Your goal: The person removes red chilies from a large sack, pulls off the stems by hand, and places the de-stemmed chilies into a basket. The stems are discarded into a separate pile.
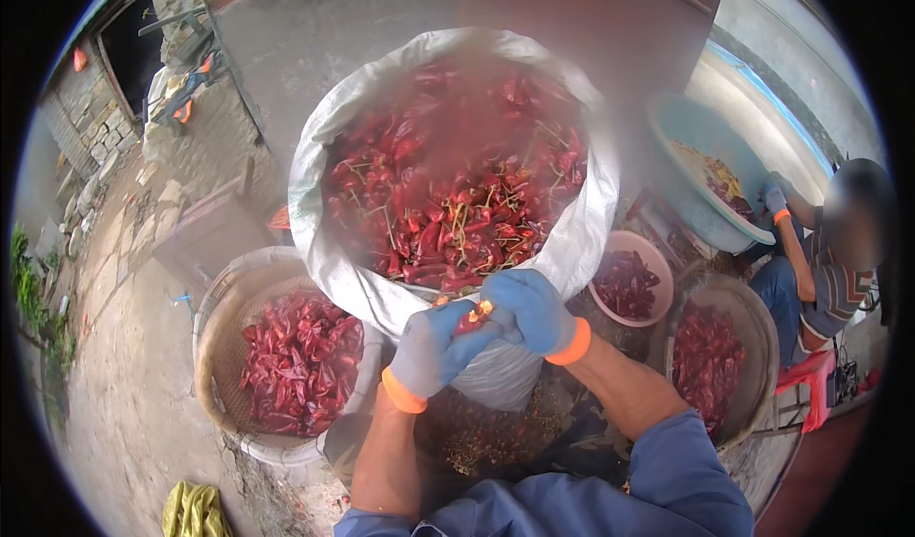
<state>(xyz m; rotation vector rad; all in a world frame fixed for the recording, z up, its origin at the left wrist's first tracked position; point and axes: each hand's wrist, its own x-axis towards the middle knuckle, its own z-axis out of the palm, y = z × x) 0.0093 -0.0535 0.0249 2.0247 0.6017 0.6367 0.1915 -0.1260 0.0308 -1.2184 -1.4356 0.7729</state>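
Note:
My left hand (441, 347), in a grey and blue coated work glove with an orange cuff, holds a red chili pepper (470, 321). The pepper is broken open, and yellow seeds show at its upper end. My right hand (532, 314), gloved the same way, has its fingers curled at that pepper; its fingertips are partly hidden. Both hands are at the near rim of a large white woven sack (322, 258). Dried red chili peppers with stems (436, 233) fill the sack. A hazy blur covers part of its far side.
Left stands a woven basket (214, 365) of red peppers. On the right are a pink basin (661, 280) and another basket (765, 330), both holding peppers. A seated person (815, 272) reaches into a large teal tub (665, 122). Yellow cloth (191, 512) lies at lower left.

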